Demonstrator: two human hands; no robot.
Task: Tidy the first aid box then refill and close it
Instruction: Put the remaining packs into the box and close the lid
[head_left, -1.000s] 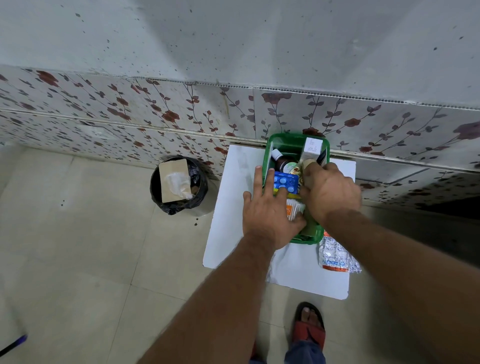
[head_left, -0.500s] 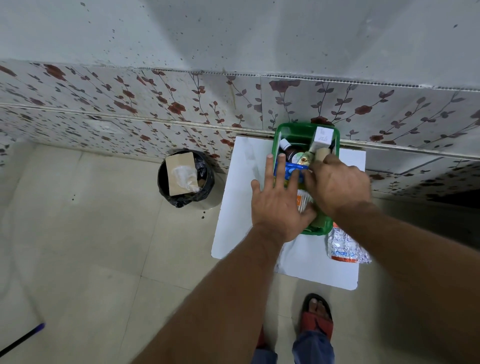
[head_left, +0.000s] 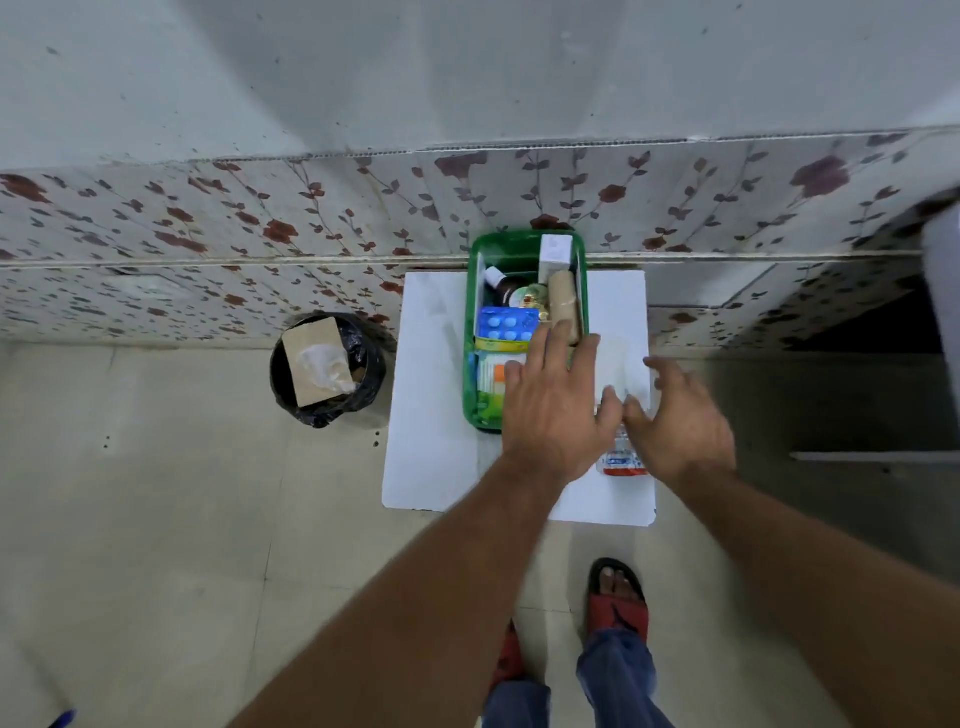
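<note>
- Nearest the wearer, a foot in a red sandal (head_left: 618, 597) is seen on the tiled floor, below both forearms.
- The right hand (head_left: 680, 421) is held with fingers spread and slightly curled, empty, over the right part of the white board (head_left: 431, 415); a crinkled sachet (head_left: 621, 460) lies just under its thumb side, apparently untouched.
- The left hand (head_left: 558, 410) is laid flat with fingers spread over the near right corner of the green first aid box (head_left: 475, 291); nothing is pinched by it.
- Just beyond the left fingertips, a blue blister strip (head_left: 506, 325), a tan bandage roll (head_left: 563, 306), a dark bottle (head_left: 501, 288) and a white carton (head_left: 555, 249) are packed inside the open box.
- The box is judged light, stiff plastic with smooth, slippery walls; it is best taken by the two long rims.
- The sachet is judged soft and light, best pinched at an edge.
- No lid is made out.
- Well to the left of both hands, a black-lined bin (head_left: 327, 371) is seen against the floral wall.
</note>
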